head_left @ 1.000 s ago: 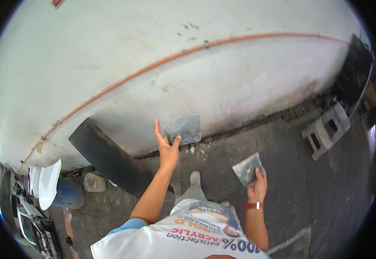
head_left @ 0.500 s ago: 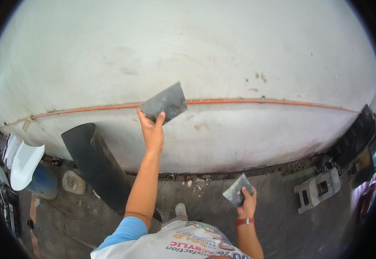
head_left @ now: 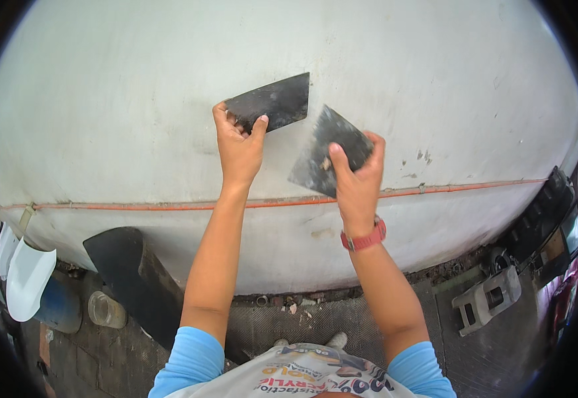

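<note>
My left hand (head_left: 241, 136) grips a thin, dark rectangular plate (head_left: 275, 99), like a filler spreader, by its lower left end, thumb on its face and fingers behind. Close on its right, my right hand (head_left: 358, 169) pinches a second dark spreader-like plate (head_left: 319, 149), with its thumb across the front. That plate is smudged with pale residue and has a small tan patch beside the thumb. A narrow gap separates the two plates. Both are held up in front of a large whitish wall (head_left: 136, 119), above the orange pipe running across it; whether either touches the wall I cannot tell.
The orange pipe (head_left: 256, 203) crosses the wall below my hands. A dark curved panel (head_left: 126, 265) leans at lower left, near a clear tub (head_left: 106, 310), a blue drum (head_left: 60, 305) and a white panel (head_left: 30, 278). A grey plastic step stool (head_left: 486, 300) stands at right.
My right hand has risen from low beside my body to near the left one, bringing its plate along. My left hand has moved up slightly, and its plate is tilted differently. The view has shifted upward.
</note>
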`<act>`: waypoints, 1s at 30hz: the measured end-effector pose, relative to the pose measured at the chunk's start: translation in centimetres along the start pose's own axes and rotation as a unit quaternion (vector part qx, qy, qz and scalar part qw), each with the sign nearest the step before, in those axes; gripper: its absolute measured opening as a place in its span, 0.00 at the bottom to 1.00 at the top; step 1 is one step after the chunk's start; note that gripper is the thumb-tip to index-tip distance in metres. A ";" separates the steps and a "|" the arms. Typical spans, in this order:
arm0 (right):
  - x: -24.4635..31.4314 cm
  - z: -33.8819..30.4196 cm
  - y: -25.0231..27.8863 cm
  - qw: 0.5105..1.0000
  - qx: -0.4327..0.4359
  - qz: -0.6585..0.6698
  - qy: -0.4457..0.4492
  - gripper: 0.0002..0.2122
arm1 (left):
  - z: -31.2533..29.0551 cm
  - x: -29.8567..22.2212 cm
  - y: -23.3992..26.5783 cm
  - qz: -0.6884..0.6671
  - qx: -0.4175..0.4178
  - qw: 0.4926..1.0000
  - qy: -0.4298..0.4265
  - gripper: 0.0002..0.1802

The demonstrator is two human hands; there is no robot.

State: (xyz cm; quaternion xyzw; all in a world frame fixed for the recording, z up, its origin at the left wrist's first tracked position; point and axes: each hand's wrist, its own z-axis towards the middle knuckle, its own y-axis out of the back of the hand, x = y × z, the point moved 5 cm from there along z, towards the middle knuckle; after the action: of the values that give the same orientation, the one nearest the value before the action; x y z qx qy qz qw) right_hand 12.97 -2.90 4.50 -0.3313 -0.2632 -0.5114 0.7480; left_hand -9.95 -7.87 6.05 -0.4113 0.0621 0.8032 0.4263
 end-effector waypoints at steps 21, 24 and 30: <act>-0.6 8.7 -7.7 0.943 0.090 -0.183 0.264 0.17 | 2.7 -0.3 1.1 0.472 0.009 0.827 -0.306 0.39; 1.5 9.2 -9.5 0.919 0.137 -0.254 0.269 0.17 | 3.0 -1.0 2.0 0.445 0.023 0.839 -0.312 0.44; 0.4 7.5 -10.2 0.888 0.201 -0.283 0.301 0.16 | 3.3 -1.0 2.1 0.383 0.013 0.874 -0.298 0.46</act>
State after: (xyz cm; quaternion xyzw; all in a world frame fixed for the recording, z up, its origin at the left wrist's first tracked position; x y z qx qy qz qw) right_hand 3.14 -0.01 11.87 0.0850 -0.2053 -0.7127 0.6654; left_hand -13.20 -8.29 8.42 -0.0916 0.0951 0.9873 0.0887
